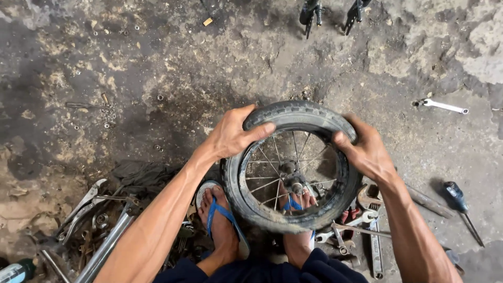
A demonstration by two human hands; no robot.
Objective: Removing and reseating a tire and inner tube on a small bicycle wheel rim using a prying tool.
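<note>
Head view is showing the left hand (230, 135) and right hand (367, 152) gripping a small spoked wheel (291, 166) by its worn tyre, upright between sandalled feet (222, 222). It is looking light; rubber stiff, grippy, best held at the tread.

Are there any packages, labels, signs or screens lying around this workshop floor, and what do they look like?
No signs or screens.
Bottle: bottom left corner, partly cut off, green with a pale band that may be a label; too small to tell more.
</note>
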